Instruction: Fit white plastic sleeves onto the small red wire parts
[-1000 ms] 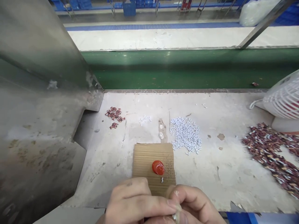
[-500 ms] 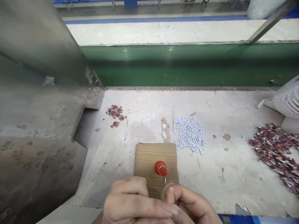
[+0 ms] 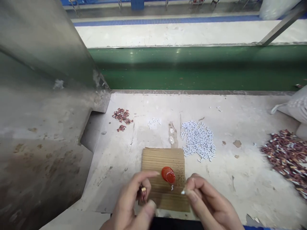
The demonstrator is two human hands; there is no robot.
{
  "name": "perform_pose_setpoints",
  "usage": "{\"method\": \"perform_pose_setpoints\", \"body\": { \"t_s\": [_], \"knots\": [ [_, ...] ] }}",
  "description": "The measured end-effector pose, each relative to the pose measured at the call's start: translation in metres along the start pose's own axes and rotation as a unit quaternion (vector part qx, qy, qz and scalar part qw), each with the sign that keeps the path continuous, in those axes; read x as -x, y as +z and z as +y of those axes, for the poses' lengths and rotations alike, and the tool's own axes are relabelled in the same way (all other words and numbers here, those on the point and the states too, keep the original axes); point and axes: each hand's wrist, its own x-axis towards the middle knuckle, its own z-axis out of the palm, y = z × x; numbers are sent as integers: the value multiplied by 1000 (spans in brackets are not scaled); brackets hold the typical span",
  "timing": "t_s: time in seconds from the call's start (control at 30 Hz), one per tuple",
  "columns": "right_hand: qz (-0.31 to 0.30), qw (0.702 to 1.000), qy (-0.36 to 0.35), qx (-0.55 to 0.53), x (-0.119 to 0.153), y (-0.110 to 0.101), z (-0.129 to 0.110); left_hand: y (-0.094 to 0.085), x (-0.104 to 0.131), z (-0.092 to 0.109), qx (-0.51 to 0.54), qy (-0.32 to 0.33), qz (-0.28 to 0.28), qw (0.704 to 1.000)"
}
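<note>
My left hand [image 3: 130, 204] is over the left edge of a cardboard piece [image 3: 155, 159], its curled fingers holding several small reddish-brown pieces [image 3: 143, 192]. Its thumb and index finger are apart. At the cardboard's right side, my right hand [image 3: 211, 203] pinches a tiny white piece [image 3: 183, 192] between thumb and index finger. Between the hands, a small red cap-like dish [image 3: 168, 174] with something glossy in it rests on the cardboard. A single white squiggle-shaped piece [image 3: 172, 187] lies just below the dish.
Behind the cardboard's right corner spreads a pile of white squiggle-shaped pieces [image 3: 199, 140]. A few more white pieces [image 3: 154, 121] and a small reddish-brown heap [image 3: 122, 115] lie farther left. A larger reddish-brown pile [image 3: 287, 156] and a white sack [image 3: 297, 105] are right. A metal panel [image 3: 48, 111] borders the left; a green strip [image 3: 179, 72] runs behind.
My hands, close together before, have moved apart, left and right. The reddish-brown pieces in the left hand and the white piece in the right have come into view.
</note>
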Motion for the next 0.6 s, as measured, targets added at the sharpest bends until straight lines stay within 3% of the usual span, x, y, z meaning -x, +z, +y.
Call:
{"method": "perform_pose_setpoints", "body": {
  "t_s": [0.13,0.27,0.4,0.6],
  "knots": [
    [1,955,-139,263,-20,-24,15,-27,3,-5,-62,-144,17,987],
    [-52,913,-196,355,-27,-26,12,-41,0,-10,-62,-210,65,974],
    [-54,894,-219,387,-25,-23,9,-48,-3,-11,-41,-197,72,977],
    [-53,894,-218,389,-26,-23,13,-54,-12,-9,6,-141,18,990]
  ]
}}
